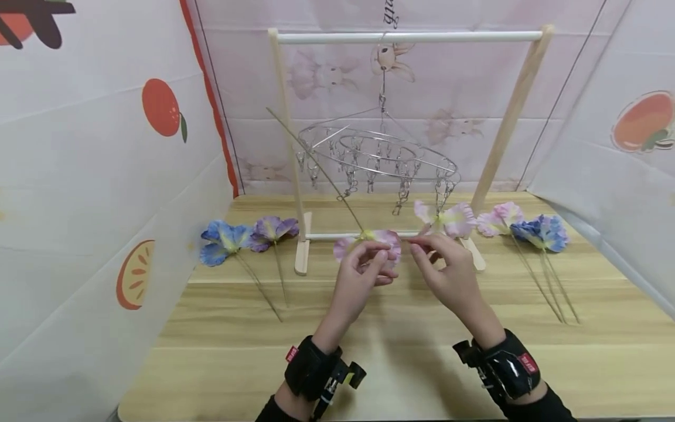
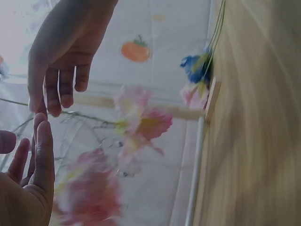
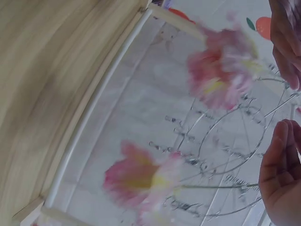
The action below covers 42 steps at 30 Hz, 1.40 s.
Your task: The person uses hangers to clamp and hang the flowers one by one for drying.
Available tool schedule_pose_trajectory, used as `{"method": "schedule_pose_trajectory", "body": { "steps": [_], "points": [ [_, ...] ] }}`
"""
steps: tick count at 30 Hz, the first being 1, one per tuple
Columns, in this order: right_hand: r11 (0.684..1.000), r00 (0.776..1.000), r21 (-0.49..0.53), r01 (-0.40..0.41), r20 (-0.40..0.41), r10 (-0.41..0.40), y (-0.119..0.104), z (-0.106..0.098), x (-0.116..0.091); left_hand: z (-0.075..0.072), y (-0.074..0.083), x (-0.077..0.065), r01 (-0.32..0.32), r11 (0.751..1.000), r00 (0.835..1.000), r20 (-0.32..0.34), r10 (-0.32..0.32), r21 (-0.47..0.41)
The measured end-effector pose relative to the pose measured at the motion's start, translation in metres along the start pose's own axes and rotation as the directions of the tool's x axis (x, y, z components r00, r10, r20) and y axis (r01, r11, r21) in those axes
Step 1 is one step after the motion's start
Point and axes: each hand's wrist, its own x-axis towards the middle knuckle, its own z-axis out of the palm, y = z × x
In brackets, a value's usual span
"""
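Two pink and yellow artificial flowers hang blossom-down, blurred in the wrist views. The left flower (image 1: 392, 239) is partly hidden behind my left hand (image 1: 364, 264); its long stem slants up across the wire ring. The right flower (image 1: 457, 220) hangs under the ring's right end, just beyond my right hand (image 1: 448, 264). Both hands are raised in front of the blossoms with fingertips close together. My left fingers (image 2: 43, 146) are extended, the thumb apart from them. My right fingers are loosely bent, with nothing visible between them. The round metal clip hanger (image 1: 390, 170) carries many small clips.
A wooden stand with a white top bar (image 1: 411, 37) holds up the hanger. On the table (image 1: 227, 363), a blue flower (image 1: 224, 240) and a purple flower (image 1: 271, 231) lie left; a pink flower (image 1: 498, 220) and blue flowers (image 1: 548, 233) lie right. Printed cloth walls surround the table.
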Motion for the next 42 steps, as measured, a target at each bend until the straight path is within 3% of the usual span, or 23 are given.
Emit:
{"method": "schedule_pose_trajectory", "body": {
  "steps": [9,13,17,22,32,39,42],
  "points": [
    [0.976,0.979,-0.104,-0.194,0.04,0.199,0.019,-0.019,-0.018,0.036,-0.024,0.011,0.072,0.997,0.989,0.134,-0.07,-0.014],
    [0.947,0.953,-0.149,-0.284,0.065,0.296,0.029,-0.027,-0.026,0.052,-0.034,0.016,0.134,0.989,0.976,0.182,-0.122,-0.056],
    [0.904,0.909,-0.223,-0.366,0.124,0.399,0.042,-0.035,-0.03,0.068,-0.047,0.026,0.21,0.972,0.962,0.199,-0.187,-0.104],
    [0.832,0.823,-0.315,-0.456,0.208,0.529,0.063,-0.05,-0.029,0.091,-0.062,0.043,0.29,0.947,0.949,0.172,-0.266,-0.135],
    [0.701,0.612,-0.383,-0.601,0.343,0.712,0.109,-0.082,-0.019,0.139,-0.098,0.072,0.416,0.876,0.908,0.058,-0.415,-0.244],
    [0.605,0.449,-0.423,-0.674,0.415,0.791,0.142,-0.09,-0.015,0.165,-0.11,0.091,0.51,0.79,0.841,0.003,-0.542,-0.339],
    [0.557,0.401,-0.439,-0.705,0.401,0.824,0.155,-0.092,-0.016,0.175,-0.11,0.098,0.514,0.777,0.825,-0.039,-0.564,-0.362]
  ]
}}
